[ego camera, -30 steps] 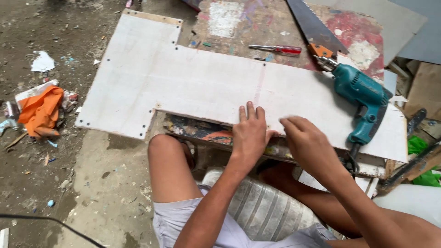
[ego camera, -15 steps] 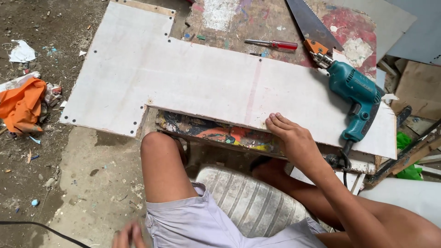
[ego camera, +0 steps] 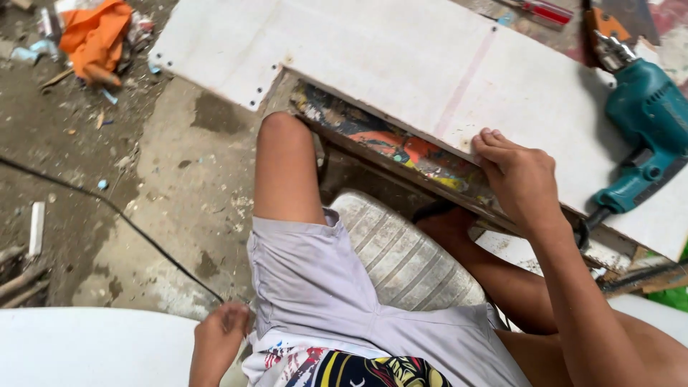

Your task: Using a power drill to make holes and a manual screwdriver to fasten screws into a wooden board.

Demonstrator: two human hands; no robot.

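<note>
My right hand lies on the near edge of a white board with a faint pink line across it. The fingers rest on top and the thumb is hidden below the edge. The board sits on a paint-stained bench. A teal electric drill lies on the board just right of that hand. My left hand is curled down by my hip, beside a white panel. A black cable runs up to it; I cannot tell whether the hand holds it. I sit on a ribbed white container.
An orange cloth and scraps lie on the dirt ground at the upper left. A red-handled screwdriver and a saw's orange handle are at the top right. Wood strips lie at the left edge.
The view has dropped and come closer. My left hand left the board a second ago and now sits low by my hip. My right hand has stayed on the board's near edge.
</note>
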